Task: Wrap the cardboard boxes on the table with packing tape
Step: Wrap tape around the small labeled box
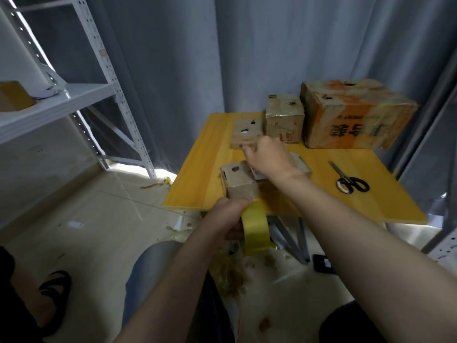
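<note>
Yellow tape roll [256, 229] in left hand [228, 216], right hand [269, 158] on cardboard box [238, 177]

Bare forearms [366, 233], blue-grey trousers [150, 276].

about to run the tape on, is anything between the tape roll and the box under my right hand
Nothing visible. The left hand grips the tape roll at the near edge of the table, right by the near face of the box. The right hand rests on top of it, and the scissors lie off to the right.
</note>
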